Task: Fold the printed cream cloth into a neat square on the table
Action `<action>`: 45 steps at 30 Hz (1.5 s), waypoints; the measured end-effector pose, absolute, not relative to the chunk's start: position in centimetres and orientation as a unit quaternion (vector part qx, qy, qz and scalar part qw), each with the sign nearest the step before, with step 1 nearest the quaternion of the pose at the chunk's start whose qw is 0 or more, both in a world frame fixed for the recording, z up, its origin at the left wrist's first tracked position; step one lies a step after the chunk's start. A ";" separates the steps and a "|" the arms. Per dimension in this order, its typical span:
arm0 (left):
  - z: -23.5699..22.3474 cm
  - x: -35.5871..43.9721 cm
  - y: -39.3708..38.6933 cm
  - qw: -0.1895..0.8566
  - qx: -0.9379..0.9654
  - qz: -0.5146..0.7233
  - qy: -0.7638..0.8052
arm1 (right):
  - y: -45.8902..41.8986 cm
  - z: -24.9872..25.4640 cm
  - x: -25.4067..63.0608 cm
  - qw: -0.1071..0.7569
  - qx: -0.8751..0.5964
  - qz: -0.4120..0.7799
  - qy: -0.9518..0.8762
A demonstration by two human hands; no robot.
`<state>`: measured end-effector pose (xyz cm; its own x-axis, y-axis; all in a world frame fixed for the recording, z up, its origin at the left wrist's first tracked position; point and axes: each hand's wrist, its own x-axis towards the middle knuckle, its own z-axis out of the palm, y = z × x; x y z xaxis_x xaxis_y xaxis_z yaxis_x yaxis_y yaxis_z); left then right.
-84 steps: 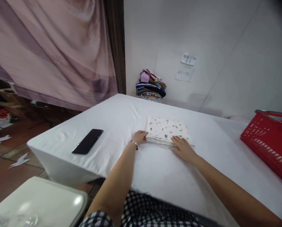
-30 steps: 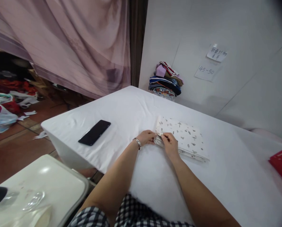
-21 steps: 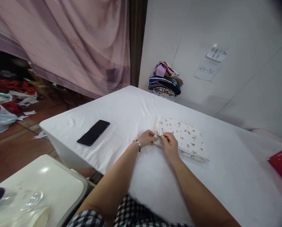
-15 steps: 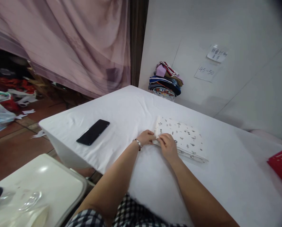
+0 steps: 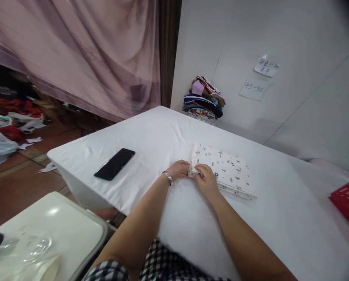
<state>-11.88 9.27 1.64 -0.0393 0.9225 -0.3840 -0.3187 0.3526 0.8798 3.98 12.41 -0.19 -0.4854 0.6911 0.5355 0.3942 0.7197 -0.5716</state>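
Hands [image 5: 178,170] [image 5: 208,183] closer, apparent pinch at cloth [image 5: 228,168] edge

Legible on the lower paper sign [image 5: 253,89], fixed to the pale wall panel [image 5: 309,58]: the handwritten number range "45-50", set on a single line in large, thin, dark strokes, with two figures on either side of a short dash. Just above and slightly to the right, on the upper paper sign [image 5: 266,68], slanting down toward the right: two lines of handwritten Chinese characters, the first longer than the second, too small and blurred for certain reading.
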 end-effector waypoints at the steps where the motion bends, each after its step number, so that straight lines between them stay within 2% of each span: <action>1: 1.7 -12.0 9.2 0.635 0.293 0.493 0.518 | 12.5 -0.3 4.0 0.396 -0.327 0.201 -0.834; 19: 0.8 -12.1 9.2 0.634 0.335 0.494 0.492 | 12.4 -0.2 3.8 0.424 -0.350 0.287 -0.785; 36: 1.0 -11.4 9.1 0.552 0.378 0.510 0.541 | 11.9 -0.1 3.3 0.427 -0.422 0.297 -0.742; 41: 1.2 -11.4 9.1 0.581 0.331 0.504 0.547 | 11.9 -0.3 3.4 0.431 -0.384 0.252 -0.777; 45: 1.6 -11.6 9.0 0.619 0.282 0.507 0.529 | 12.0 -0.1 3.5 0.402 -0.332 0.201 -0.829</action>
<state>-11.55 8.98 1.60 -0.0738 0.9268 -0.3682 -0.3300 0.3257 0.8860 3.53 11.99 -0.13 -0.4563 0.7120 0.5337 0.3880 0.6990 -0.6007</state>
